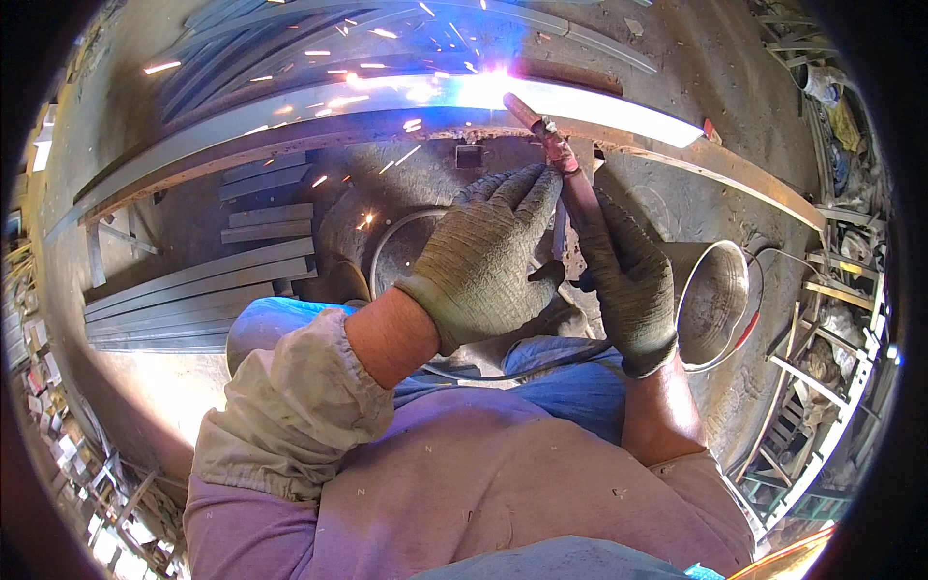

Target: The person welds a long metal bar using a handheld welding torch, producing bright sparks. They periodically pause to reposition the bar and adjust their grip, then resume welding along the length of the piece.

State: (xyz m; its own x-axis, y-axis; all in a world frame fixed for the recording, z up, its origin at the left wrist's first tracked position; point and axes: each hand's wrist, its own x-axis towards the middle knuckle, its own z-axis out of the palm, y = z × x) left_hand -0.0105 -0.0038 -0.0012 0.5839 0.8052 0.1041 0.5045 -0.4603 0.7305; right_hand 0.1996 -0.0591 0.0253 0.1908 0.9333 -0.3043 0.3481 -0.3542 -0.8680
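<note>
A reddish, worn welding torch points up and left, its tip at a glaring arc on a long metal bar. My gloved right hand is wrapped around the torch's handle. Against the torch's left side is my gloved left hand, fingers bent together, with their tips at the neck; its palm side is hidden. Orange sparks fly mainly leftward from the arc, and the glare hides the spot being welded. The bar lies along a rusty beam that curves across the view.
Grey metal bars are stacked on the floor at the left, with more long bars beyond the beam. A metal bucket lies beside my right forearm. Racks and scrap line the right side.
</note>
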